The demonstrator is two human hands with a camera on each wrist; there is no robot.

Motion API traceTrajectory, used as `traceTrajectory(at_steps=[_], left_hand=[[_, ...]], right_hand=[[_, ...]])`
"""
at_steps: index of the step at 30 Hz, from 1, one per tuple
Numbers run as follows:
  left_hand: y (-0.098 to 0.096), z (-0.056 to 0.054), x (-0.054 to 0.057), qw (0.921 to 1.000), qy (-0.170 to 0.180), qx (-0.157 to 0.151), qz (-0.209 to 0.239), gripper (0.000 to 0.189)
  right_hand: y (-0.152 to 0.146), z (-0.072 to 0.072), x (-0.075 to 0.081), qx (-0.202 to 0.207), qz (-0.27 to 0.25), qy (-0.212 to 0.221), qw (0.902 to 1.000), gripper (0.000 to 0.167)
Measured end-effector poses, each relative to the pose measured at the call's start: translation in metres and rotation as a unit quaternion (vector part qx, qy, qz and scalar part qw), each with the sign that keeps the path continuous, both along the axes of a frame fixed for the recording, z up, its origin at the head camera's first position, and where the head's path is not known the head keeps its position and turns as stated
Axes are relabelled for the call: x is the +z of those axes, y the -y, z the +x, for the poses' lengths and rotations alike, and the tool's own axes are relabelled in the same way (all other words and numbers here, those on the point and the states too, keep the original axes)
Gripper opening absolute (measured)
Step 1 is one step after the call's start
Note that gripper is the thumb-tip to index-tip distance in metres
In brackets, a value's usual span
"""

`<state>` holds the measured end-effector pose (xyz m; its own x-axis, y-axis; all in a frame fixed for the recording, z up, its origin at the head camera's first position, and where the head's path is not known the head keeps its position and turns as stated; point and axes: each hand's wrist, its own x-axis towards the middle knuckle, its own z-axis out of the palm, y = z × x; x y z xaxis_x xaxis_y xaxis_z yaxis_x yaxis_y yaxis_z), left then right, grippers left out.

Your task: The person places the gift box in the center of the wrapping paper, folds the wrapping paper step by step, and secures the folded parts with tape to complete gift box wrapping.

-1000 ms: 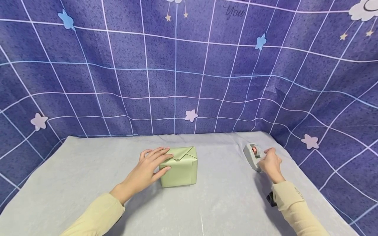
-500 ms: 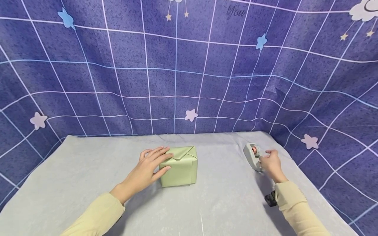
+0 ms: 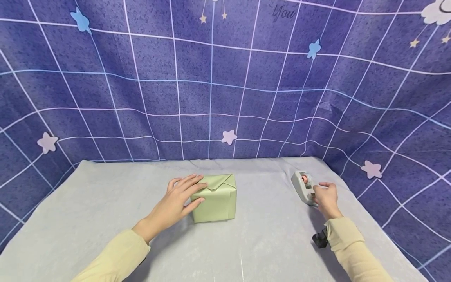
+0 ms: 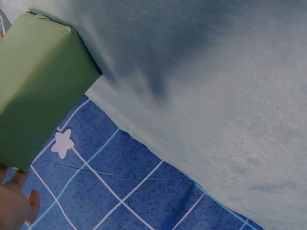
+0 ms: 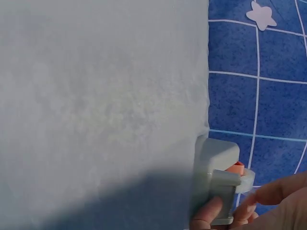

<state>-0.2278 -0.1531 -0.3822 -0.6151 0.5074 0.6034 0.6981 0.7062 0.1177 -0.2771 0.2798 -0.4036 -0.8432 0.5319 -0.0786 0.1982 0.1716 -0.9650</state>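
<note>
A box wrapped in pale green paper (image 3: pixel 215 201) stands on the cloth-covered table, with a pointed flap folded over its top. My left hand (image 3: pixel 172 203) rests on its left part, fingers spread nearly straight over the top and thumb against the front. The left wrist view shows the wrapped box (image 4: pixel 43 86) and part of the left hand (image 4: pixel 14 206). At the right, my right hand (image 3: pixel 325 197) grips the front end of a grey tape dispenser (image 3: pixel 299 187). In the right wrist view, its thumb and curled fingers lie around the dispenser's front (image 5: pixel 218 153); no loose strip is discernible.
A light grey cloth (image 3: pixel 105 196) covers the table. A dark blue curtain (image 3: pixel 193 98) with pale grid lines and stars hangs behind and at both sides. A small black device (image 3: pixel 320 238) shows under the right cuff. The tape roll (image 5: pixel 247 179) sits in the dispenser.
My right hand has drawn slightly right and toward me at the dispenser's front, its fingers shifting a little. The left hand, the wrapped box and the dispenser stay in place.
</note>
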Motion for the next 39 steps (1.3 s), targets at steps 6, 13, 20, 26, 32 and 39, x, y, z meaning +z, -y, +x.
traceTrajectory(at_steps=[6, 13, 20, 26, 32, 39], left_hand=[[0.000, -0.001, 0.000, 1.0000, -0.003, 0.001, 0.005, 0.041], [0.000, 0.000, 0.000, 1.0000, 0.003, 0.004, 0.001, 0.040], [-0.001, 0.000, 0.001, 1.0000, 0.003, 0.003, -0.001, 0.040], [-0.001, 0.001, 0.002, 1.0000, 0.003, 0.002, -0.001, 0.040], [-0.001, 0.001, 0.001, 1.0000, 0.005, 0.004, -0.002, 0.040], [0.000, 0.000, 0.001, 0.9999, 0.007, 0.007, -0.006, 0.040]], right_hand=[[0.000, -0.002, 0.001, -0.012, -0.059, -0.023, 0.9979, 0.025], [0.000, -0.001, 0.001, -0.016, -0.087, -0.034, 0.9955, 0.015], [-0.004, -0.001, 0.000, -0.012, -0.109, -0.051, 0.9926, 0.019], [-0.009, 0.000, 0.000, 0.007, -0.115, -0.040, 0.9926, 0.020], [-0.011, 0.006, 0.002, 0.030, -0.050, -0.015, 0.9982, 0.019], [-0.018, 0.014, 0.005, 0.053, 0.114, 0.028, 0.9917, 0.039]])
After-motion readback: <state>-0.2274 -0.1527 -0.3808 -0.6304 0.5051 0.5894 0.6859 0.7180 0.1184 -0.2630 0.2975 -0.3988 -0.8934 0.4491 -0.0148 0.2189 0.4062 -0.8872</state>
